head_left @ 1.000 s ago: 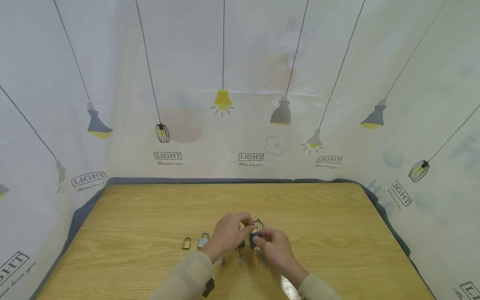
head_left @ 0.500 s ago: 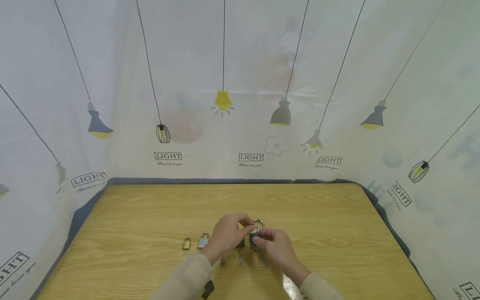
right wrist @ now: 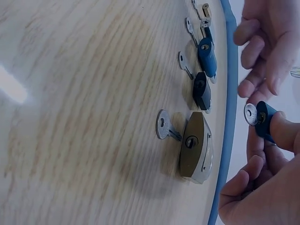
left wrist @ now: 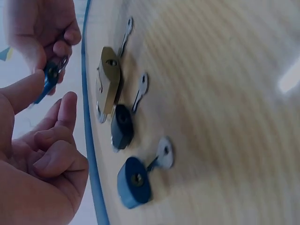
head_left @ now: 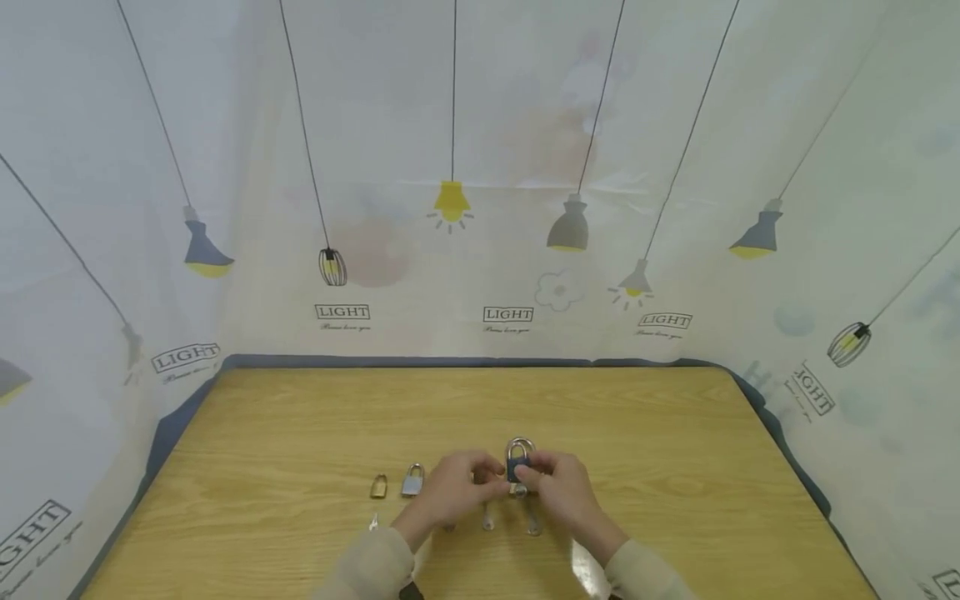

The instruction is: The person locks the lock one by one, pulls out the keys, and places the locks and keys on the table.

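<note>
My right hand [head_left: 566,487] pinches a small blue padlock [head_left: 516,468] between thumb and fingers, its shackle pointing up. A round-headed key [right wrist: 251,114] sits at the keyhole in its underside. My left hand [head_left: 453,487] is just left of the padlock, fingers loosely bent and fingertips near its lower end; whether they touch it, I cannot tell. In the right wrist view, a large brass padlock [right wrist: 190,150], a black padlock [right wrist: 201,91] and another blue padlock [right wrist: 206,55] stand on the table in a row.
Keys lie before the standing padlocks, including a silver key [right wrist: 162,124] by the brass one. A grey padlock [head_left: 412,482] and a small brass padlock [head_left: 379,487] stand farther left. The wooden table [head_left: 300,417] meets a printed curtain [head_left: 405,150] at its back edge.
My left hand has let go of the blue padlock's shackle and moved down and slightly left. The right hand still holds the padlock. The head view has shifted slightly.
</note>
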Available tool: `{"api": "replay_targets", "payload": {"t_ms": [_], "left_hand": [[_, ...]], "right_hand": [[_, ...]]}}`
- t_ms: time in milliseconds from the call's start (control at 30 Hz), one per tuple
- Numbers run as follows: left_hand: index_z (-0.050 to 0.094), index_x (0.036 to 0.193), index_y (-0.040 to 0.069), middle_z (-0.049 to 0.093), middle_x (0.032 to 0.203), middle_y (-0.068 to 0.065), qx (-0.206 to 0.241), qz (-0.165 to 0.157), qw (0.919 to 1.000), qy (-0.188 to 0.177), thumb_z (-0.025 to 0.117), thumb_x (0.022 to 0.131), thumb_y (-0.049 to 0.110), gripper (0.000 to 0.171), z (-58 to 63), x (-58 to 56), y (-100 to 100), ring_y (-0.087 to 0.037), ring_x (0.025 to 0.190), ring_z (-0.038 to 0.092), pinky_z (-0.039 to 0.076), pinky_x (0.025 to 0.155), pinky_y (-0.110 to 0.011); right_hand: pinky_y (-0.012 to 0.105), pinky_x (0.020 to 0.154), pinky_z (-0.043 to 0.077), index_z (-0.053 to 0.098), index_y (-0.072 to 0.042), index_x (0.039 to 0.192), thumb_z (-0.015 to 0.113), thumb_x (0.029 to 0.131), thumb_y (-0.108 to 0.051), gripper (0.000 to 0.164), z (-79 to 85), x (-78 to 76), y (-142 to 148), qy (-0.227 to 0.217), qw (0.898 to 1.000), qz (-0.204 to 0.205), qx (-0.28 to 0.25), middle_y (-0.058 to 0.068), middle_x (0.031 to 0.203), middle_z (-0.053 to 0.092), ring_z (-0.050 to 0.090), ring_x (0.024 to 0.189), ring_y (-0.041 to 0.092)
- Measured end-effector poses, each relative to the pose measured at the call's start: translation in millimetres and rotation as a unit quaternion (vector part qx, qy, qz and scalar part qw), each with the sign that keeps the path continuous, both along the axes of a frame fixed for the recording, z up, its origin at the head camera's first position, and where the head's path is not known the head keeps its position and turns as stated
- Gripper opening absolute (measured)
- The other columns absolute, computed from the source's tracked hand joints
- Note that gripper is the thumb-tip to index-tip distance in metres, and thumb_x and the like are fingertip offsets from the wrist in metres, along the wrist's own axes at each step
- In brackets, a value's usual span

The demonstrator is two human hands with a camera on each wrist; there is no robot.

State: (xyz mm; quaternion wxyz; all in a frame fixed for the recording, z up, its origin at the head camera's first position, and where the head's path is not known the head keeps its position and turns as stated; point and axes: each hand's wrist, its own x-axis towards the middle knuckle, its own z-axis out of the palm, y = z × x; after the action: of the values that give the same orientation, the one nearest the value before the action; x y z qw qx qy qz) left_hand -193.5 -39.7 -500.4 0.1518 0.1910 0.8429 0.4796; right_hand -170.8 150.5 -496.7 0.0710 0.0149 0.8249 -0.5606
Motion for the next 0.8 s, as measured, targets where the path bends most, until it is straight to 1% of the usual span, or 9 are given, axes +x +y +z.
{"api": "replay_targets", "payload": {"t_ms": [67, 167, 300, 433, 567, 800], "left_hand": [[0.067, 0.105, 0.012, 0.068, 0.092, 0.004, 0.026, 0.003, 0.9994, -0.023, 0.069, 0.087, 0.035, 0.028, -3.2, 4.5, 1.8, -0.015, 0.089, 0.059, 0.049, 0.083, -0.044], [0.067, 0.103, 0.010, 0.067, 0.092, 0.000, 0.067, 0.016, 0.9959, -0.058, 0.069, 0.087, 0.029, 0.025, -6.6, 10.6, 6.4, -0.017, 0.089, 0.059, 0.049, 0.082, -0.043], [0.065, 0.102, 0.007, 0.066, 0.093, -0.004, 0.106, 0.049, 0.9887, -0.095, 0.071, 0.086, 0.027, 0.026, -10.7, 16.4, 13.9, -0.019, 0.088, 0.057, 0.048, 0.077, -0.039], [0.063, 0.103, 0.006, 0.064, 0.095, -0.004, 0.135, 0.085, 0.9794, -0.124, 0.072, 0.084, 0.026, 0.028, -14.6, 21.0, 20.9, -0.019, 0.089, 0.056, 0.047, 0.075, -0.037], [0.063, 0.101, 0.005, 0.063, 0.096, -0.004, 0.152, 0.104, 0.9737, -0.134, 0.072, 0.084, 0.023, 0.027, -16.8, 24.2, 26.7, -0.018, 0.088, 0.056, 0.046, 0.074, -0.034], [0.064, 0.097, 0.003, 0.063, 0.091, -0.003, 0.166, 0.108, 0.9704, -0.139, 0.070, 0.085, 0.023, 0.024, -15.8, 27.2, 33.4, -0.016, 0.084, 0.054, 0.042, 0.069, -0.030]], "right_hand": [[0.036, 0.081, 0.051, 0.068, -0.006, 0.100, 0.065, 0.089, -0.022, 0.019, 1.1, -1.8, 0.2, -0.002, 1.000, -0.008, -0.008, 0.004, 0.093, 0.068, 0.059, 0.088, 0.018], [0.034, 0.081, 0.050, 0.069, -0.007, 0.098, 0.065, 0.089, -0.021, 0.018, 2.8, -3.7, -0.4, -0.001, 1.000, -0.015, -0.010, 0.004, 0.093, 0.068, 0.059, 0.089, 0.017], [0.035, 0.080, 0.051, 0.070, -0.005, 0.098, 0.066, 0.089, -0.019, 0.018, 4.6, -3.7, -1.7, 0.003, 1.000, -0.023, -0.005, 0.004, 0.092, 0.069, 0.060, 0.088, 0.016], [0.036, 0.080, 0.052, 0.069, -0.003, 0.101, 0.067, 0.087, -0.017, 0.020, 5.3, -3.3, -2.4, 0.008, 0.999, -0.037, 0.002, 0.006, 0.093, 0.070, 0.061, 0.087, 0.016], [0.036, 0.081, 0.052, 0.069, -0.002, 0.102, 0.068, 0.087, -0.017, 0.021, 6.2, -2.4, -2.6, 0.013, 0.999, -0.039, 0.003, 0.007, 0.094, 0.070, 0.062, 0.088, 0.017], [0.037, 0.082, 0.051, 0.069, 0.000, 0.101, 0.068, 0.087, -0.016, 0.021, 6.2, -1.6, -2.2, 0.015, 0.999, -0.036, -0.004, 0.008, 0.094, 0.070, 0.061, 0.089, 0.017]]}}
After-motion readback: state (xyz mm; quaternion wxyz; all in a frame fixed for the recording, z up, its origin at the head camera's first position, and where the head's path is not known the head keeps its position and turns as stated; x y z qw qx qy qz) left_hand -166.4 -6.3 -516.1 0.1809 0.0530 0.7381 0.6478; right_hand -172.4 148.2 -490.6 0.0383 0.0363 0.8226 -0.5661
